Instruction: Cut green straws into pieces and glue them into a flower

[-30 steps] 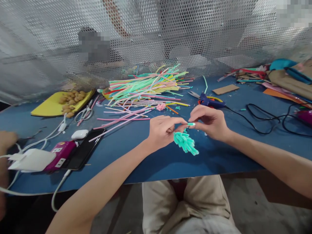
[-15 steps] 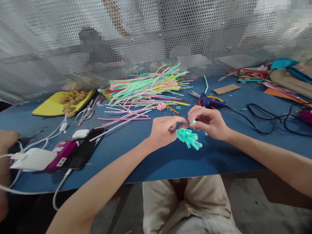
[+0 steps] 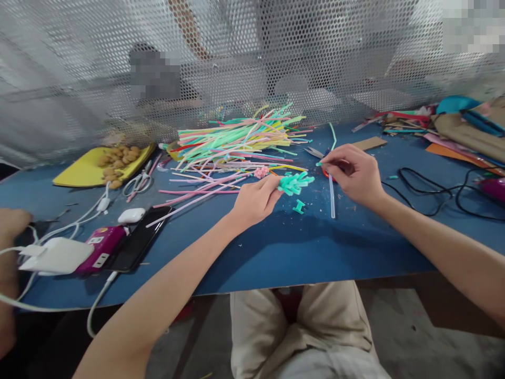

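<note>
My left hand [image 3: 255,201] is closed around the base of a turquoise pipe-cleaner sprig [image 3: 295,183], whose short branches point right. My right hand [image 3: 354,172] pinches a small turquoise pipe-cleaner piece [image 3: 319,164] between thumb and forefinger. It is over the spot of the blue glue gun, which it mostly hides. A clear glue stick [image 3: 332,197] sticks out below the fingers. Several short turquoise pieces [image 3: 299,206] lie on the table under the sprig. Just left of it sits a small pink fuzzy cluster [image 3: 261,172].
A pile of coloured pipe cleaners [image 3: 236,137] lies at the back. Scissors [image 3: 314,152] and a cardboard strip [image 3: 370,143] are behind my right hand. A phone [image 3: 138,239], a purple power strip [image 3: 100,247] and white cables are left. A black cord [image 3: 428,184] loops right. Another person's arm [image 3: 10,231] is far left.
My hands have moved apart. The right hand went right and away to the glue gun with a small piece; the left turned the sprig upward. The turquoise pieces on the table have come into view.
</note>
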The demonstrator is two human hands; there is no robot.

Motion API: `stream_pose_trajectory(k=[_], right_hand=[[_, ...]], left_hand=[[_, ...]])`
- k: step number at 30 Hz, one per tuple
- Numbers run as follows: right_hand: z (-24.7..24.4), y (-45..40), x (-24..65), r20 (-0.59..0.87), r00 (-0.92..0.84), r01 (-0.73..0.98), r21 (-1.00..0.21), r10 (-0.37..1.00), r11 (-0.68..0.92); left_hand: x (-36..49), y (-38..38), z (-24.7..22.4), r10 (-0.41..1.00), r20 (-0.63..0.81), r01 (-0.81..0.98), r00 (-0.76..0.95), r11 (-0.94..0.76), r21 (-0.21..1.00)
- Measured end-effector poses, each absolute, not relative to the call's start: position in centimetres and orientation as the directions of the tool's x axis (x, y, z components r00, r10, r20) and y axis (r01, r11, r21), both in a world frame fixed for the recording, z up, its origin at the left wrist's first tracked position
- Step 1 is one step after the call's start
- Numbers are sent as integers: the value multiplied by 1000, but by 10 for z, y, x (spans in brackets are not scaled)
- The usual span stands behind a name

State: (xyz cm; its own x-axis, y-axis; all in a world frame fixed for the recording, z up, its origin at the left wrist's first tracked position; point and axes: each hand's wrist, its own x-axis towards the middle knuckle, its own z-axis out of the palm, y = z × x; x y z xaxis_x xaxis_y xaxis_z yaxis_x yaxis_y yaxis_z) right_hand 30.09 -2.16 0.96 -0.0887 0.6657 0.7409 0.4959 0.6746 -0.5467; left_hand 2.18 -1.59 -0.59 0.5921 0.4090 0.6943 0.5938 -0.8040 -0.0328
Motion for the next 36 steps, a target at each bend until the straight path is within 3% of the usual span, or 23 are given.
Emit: stream_pose_trajectory(k=[9,22,30,36], right_hand=[[11,-20,307,803,-87,508,-473,589,720],[5,-18,307,774,36,361,-600,632,714],[1,-17,306,752,-59,286,-617,657,733],[-3,-19,305,762,-119,328,-575,637,749]], left_hand=[[20,-10,-7,474,629,640,616,-767,-49],[21,-9,-10,572,568,675,592,-737,39],[22,-7,-9,729,401,774,555,-629,73],[23,-9,-5,776,370,774,511,-602,196]])
